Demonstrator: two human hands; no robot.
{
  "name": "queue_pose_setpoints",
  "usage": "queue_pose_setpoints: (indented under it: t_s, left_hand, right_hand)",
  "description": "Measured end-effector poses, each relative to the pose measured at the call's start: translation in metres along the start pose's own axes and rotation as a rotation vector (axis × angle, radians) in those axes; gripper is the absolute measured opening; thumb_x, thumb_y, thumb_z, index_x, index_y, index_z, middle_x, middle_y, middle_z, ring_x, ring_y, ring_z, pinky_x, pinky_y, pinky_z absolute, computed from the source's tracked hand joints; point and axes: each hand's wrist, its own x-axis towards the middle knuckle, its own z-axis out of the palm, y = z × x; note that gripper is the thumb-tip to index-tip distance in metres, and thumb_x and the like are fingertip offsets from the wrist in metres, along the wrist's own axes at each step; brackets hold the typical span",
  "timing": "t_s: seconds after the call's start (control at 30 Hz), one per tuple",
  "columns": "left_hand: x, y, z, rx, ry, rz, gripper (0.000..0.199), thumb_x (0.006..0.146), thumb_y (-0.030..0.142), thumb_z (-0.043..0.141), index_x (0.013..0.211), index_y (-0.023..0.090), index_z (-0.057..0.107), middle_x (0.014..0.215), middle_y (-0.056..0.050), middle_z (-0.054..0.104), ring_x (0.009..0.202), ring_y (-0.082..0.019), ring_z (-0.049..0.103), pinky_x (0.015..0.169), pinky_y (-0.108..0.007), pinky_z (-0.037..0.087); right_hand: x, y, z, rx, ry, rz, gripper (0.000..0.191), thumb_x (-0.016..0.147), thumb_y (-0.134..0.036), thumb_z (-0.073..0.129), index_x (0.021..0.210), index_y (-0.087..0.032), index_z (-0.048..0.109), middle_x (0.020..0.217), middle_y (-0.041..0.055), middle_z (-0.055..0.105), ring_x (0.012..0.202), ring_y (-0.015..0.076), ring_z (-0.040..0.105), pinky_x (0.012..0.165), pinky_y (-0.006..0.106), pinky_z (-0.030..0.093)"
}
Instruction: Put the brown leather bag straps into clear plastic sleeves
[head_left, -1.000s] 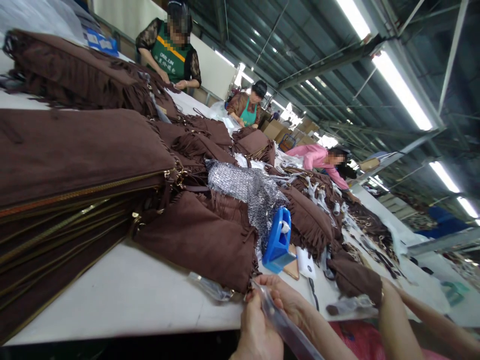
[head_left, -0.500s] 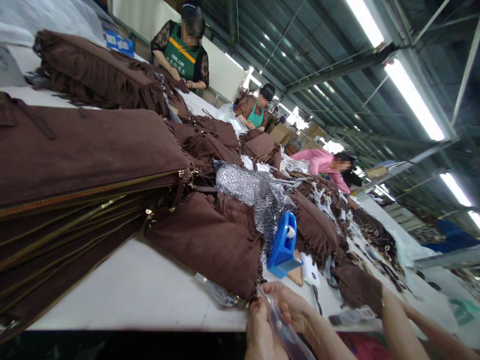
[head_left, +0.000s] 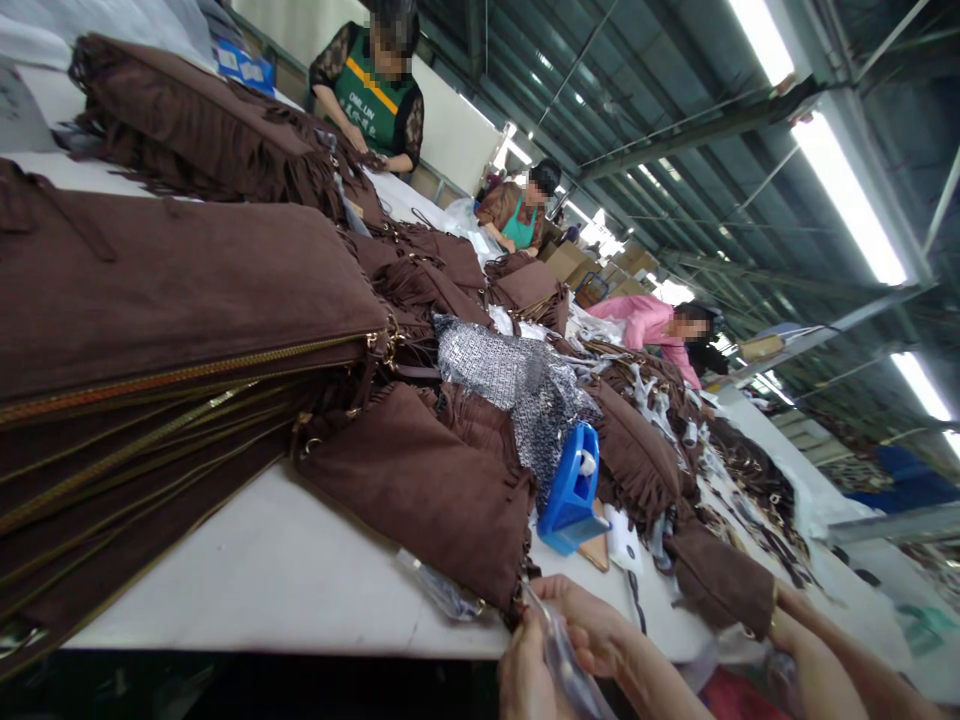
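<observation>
Both my hands are close together at the table's front edge, by the lower right corner of a brown suede-like bag [head_left: 427,490]. My left hand [head_left: 525,672] is closed around a strip wrapped in clear plastic [head_left: 556,640], which looks like a strap. On its other side, my right hand [head_left: 596,625] pinches the same strip near its upper end. That end meets the bag's corner, where small metal hardware and fringe show; my fingers partly hide the join. Another plastic-wrapped piece [head_left: 442,588] sticks out from under the bag's lower edge.
A blue tape dispenser [head_left: 571,490] stands beyond my hands, near a white device [head_left: 622,540]. Stacked brown zippered bags [head_left: 180,290] fill the left, and patterned silver-grey material [head_left: 510,370] lies mid-table. At right, a neighbour's arms [head_left: 817,650] reach to another brown bag [head_left: 724,570]. Other people work farther back.
The view has shifted slightly. My hands keep their grip on the plastic-wrapped strap at the bag's corner. At right, the neighbour's arms and the plastic under their bag have moved a little.
</observation>
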Motion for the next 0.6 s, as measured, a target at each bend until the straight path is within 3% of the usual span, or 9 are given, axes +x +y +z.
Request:
queue_pose_setpoints:
  t_s: [0.1, 0.2, 0.33, 0.5, 0.6]
  left_hand:
    - [-0.004, -0.002, 0.0, 0.113, 0.045, 0.108, 0.031, 0.082, 0.033, 0.047, 0.062, 0.011, 0.058, 0.042, -0.006, 0.056, 0.037, -0.014, 0.051, 0.041, -0.022, 0.038]
    - [-0.007, -0.003, 0.0, 0.177, 0.062, 0.178, 0.033, 0.082, 0.036, 0.046, 0.067, 0.01, 0.059, 0.045, -0.006, 0.059, 0.037, -0.014, 0.05, 0.041, -0.022, 0.037]
    - [-0.003, -0.003, -0.007, 0.241, 0.034, 0.223, 0.033, 0.08, 0.039, 0.049, 0.065, 0.012, 0.059, 0.048, -0.006, 0.06, 0.041, -0.015, 0.052, 0.043, -0.023, 0.038]
    - [0.008, -0.001, -0.023, 0.256, 0.031, 0.322, 0.005, 0.07, 0.017, 0.063, 0.066, 0.014, 0.062, 0.061, -0.005, 0.063, 0.063, -0.016, 0.059, 0.059, -0.021, 0.043]
    - [0.011, -0.002, -0.026, 0.17, 0.027, 0.255, 0.006, 0.071, 0.019, 0.063, 0.072, 0.014, 0.062, 0.068, -0.004, 0.064, 0.071, -0.018, 0.061, 0.064, -0.024, 0.045]
  right_hand:
    - [-0.014, -0.012, -0.005, -0.006, 0.018, -0.02, 0.02, 0.056, -0.032, 0.065, 0.061, -0.015, 0.055, 0.034, -0.0055, 0.043, 0.026, 0.0049, 0.034, 0.028, 0.016, 0.015]
    - [-0.025, -0.024, -0.006, -0.039, 0.047, -0.102, 0.032, 0.066, -0.045, 0.059, 0.068, -0.013, 0.058, 0.047, -0.0006, 0.055, 0.035, 0.0068, 0.045, 0.032, 0.016, 0.021]
    - [-0.025, -0.028, 0.006, -0.069, -0.01, -0.136, 0.033, 0.066, -0.043, 0.06, 0.057, -0.012, 0.055, 0.039, -0.0047, 0.044, 0.03, 0.003, 0.032, 0.031, 0.017, 0.018]
    - [-0.017, -0.02, 0.02, 0.042, 0.035, -0.053, 0.022, 0.055, -0.035, 0.056, 0.049, -0.017, 0.046, 0.031, -0.008, 0.035, 0.023, 0.0039, 0.025, 0.024, 0.018, 0.013]
    - [-0.017, -0.016, 0.021, 0.063, 0.055, -0.074, 0.02, 0.054, -0.034, 0.055, 0.05, -0.017, 0.046, 0.035, -0.0088, 0.034, 0.026, 0.0028, 0.026, 0.026, 0.017, 0.014]
